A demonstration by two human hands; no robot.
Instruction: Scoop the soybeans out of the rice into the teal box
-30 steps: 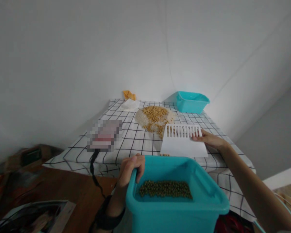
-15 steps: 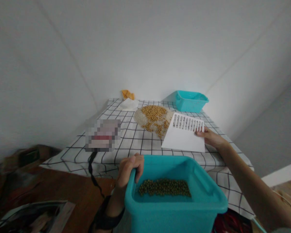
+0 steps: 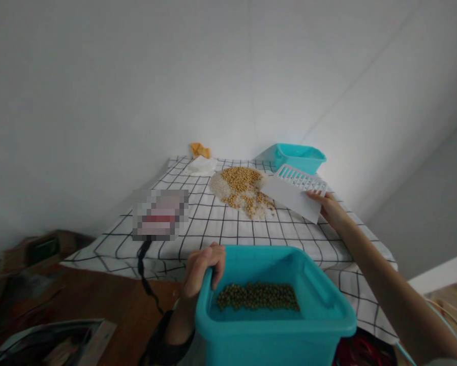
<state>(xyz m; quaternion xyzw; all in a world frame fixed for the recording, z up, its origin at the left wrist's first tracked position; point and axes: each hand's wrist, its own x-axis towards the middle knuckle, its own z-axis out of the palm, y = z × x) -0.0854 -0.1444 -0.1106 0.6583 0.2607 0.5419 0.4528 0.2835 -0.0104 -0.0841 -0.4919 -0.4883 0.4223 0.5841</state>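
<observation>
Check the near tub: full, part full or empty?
Part full: dark beans lie low inside the near tub, well below its rim, which the left hand grips. Layer depth: cannot tell.

Dimly lit pale walls (image 3: 117,91) surround a cloth-covered table (image 3: 216,229).

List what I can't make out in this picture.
Head view: floor of the far tub, hidden by its own front.
Head view: some fingers of the right hand, hidden by the slotted white board.
Head view: pixelated item on the cloth, too blurred to identify.
Head view: base of the near tub, cut off by the bottom edge.
</observation>
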